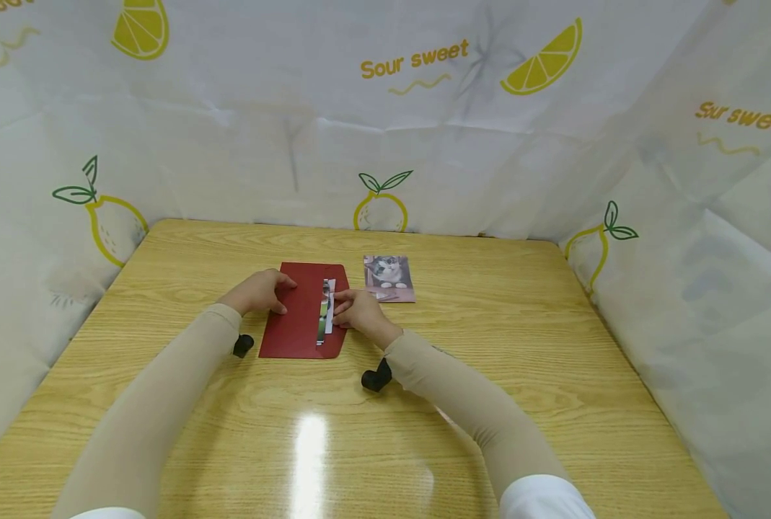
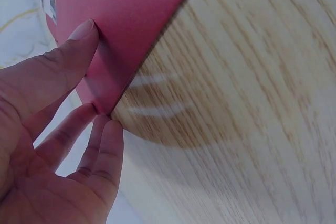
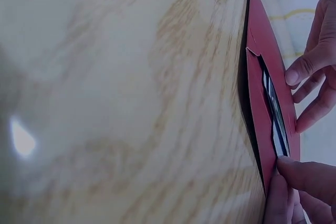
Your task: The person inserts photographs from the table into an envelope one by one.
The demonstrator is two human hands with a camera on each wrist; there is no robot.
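A red envelope (image 1: 296, 321) lies on the wooden table with its flap side toward the right. Several photos or cards (image 1: 324, 313) stick partly out of its opening, one with a white edge. At the envelope's left edge my left hand (image 1: 263, 291) holds it, thumb (image 2: 83, 38) on the upper face and fingertips at the rim. My right hand (image 1: 363, 315) pinches the photos' right edge beside the flap; its thumb (image 3: 302, 171) touches the white edge in the right wrist view. How deep the photos sit inside is hidden.
A photo of a cat (image 1: 390, 277) lies flat on the table (image 1: 489, 324), just right of the envelope's upper corner. Black wrist mounts (image 1: 376, 376) hang under both wrists. White cloth (image 1: 262, 166) with lemon prints rises behind the table and along its sides.
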